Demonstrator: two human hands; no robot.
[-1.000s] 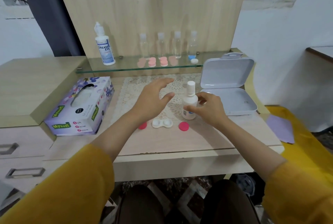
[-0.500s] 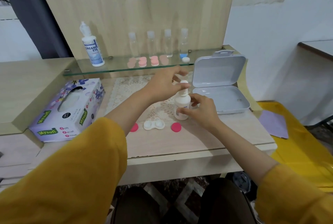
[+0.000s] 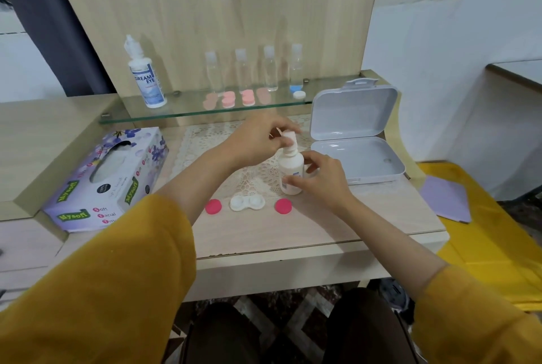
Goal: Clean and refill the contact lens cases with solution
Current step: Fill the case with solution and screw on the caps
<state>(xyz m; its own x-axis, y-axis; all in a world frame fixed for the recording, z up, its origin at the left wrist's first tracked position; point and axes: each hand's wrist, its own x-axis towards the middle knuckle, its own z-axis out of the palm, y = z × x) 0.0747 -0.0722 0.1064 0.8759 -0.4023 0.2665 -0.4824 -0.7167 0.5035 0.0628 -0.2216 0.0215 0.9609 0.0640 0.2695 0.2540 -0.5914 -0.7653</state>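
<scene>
Gripping a small white plastic solution bottle [image 3: 290, 171] round its lower body: right hand [image 3: 321, 183], fingers curled about the label. Bottle upright at the front edge of a cream lace mat [image 3: 205, 143], middle of the pale wooden worktop [image 3: 293, 234]; cannot tell whether its base touches. Left hand [image 3: 258, 140] pinches the bottle's white cap [image 3: 289, 138] from above, thumb and fingertips closed on it. Hands close together, one over the other, both on the bottle.

Just in front of the bottle, toward the worktop's front edge: white twin-cup contact lens case [image 3: 247, 203], both cups uncovered. One round pink lid [image 3: 213, 206] lies to its left, a second pink lid [image 3: 283, 206] to its right — each apart from the case.

Right rear corner: pale grey hinged plastic box [image 3: 356, 158], lid up. Left edge: purple floral tissue box [image 3: 105, 184]. Glass shelf [image 3: 187, 111] along the back carries a white-and-blue "Dream Eye" bottle [image 3: 146, 82], four clear small bottles [image 3: 242, 70] and pink lens cases [image 3: 228, 99].
</scene>
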